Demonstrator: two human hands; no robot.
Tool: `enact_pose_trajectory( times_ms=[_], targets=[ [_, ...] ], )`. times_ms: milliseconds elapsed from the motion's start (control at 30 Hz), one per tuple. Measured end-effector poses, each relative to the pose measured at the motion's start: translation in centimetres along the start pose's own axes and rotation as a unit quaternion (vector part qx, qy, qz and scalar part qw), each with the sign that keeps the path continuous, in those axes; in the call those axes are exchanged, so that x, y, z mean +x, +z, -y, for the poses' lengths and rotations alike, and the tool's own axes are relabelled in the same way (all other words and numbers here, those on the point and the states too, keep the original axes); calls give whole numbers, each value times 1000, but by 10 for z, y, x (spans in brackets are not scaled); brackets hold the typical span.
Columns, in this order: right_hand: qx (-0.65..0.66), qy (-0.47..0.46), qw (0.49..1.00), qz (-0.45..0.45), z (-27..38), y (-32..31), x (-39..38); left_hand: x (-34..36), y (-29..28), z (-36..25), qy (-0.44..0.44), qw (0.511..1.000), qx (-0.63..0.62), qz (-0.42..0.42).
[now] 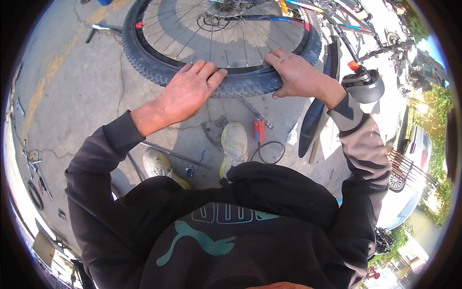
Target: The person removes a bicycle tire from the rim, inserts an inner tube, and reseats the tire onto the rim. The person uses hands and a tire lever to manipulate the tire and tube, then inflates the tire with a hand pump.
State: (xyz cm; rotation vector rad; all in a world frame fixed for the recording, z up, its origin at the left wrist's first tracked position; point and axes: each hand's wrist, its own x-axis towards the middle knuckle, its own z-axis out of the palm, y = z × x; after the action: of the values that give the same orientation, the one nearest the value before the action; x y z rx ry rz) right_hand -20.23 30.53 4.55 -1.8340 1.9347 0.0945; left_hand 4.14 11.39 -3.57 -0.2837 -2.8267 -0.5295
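A bicycle wheel with a knobby black tire (149, 67) stands in front of me, its near side toward my body. My left hand (190, 89) lies over the tire's near edge, left of centre, fingers curled over it toward the rim. To the right, my right hand (301, 77) pinches the same tire, thumb on the outer tread and fingers on the inner side. Between the hands, the tire's edge bows away from the black rim (240, 70), leaving a dark gap. Thin spokes (211, 43) run to the hub at the top.
Below the wheel lies a red-bodied tool (259, 130) with a black hose. A long black fender (313, 127) and a bicycle saddle (363, 89) are at right. A hammer-like tool (100, 28) rests at upper left, with several tools (36, 166) farther down. A white car (409, 178) stands at right.
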Motion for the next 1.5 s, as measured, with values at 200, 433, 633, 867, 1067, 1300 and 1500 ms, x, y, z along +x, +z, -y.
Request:
enact_pose_trajectory(
  times_ms=[200,433,633,867,1067,1300,1500],
  targets=[
    [9,3,999,30,1,-6,2,-1,-3,-6,-7,1000,-5,0],
    [-80,107,958,253,31,-38,30,-1,2,-10,11,999,32,6],
    [-171,23,983,-65,44,-6,-15,-11,21,-5,41,997,57,-11],
    [565,473,676,-11,101,27,-40,-9,22,0,48,998,41,-31],
    [674,436,411,-432,71,109,20,4,26,6,70,996,44,33],
    [668,313,205,-643,87,129,60,5,18,15,71,996,-4,48],
    [637,376,188,-647,78,131,69,45,14,10,-67,975,-203,66]
  ],
)
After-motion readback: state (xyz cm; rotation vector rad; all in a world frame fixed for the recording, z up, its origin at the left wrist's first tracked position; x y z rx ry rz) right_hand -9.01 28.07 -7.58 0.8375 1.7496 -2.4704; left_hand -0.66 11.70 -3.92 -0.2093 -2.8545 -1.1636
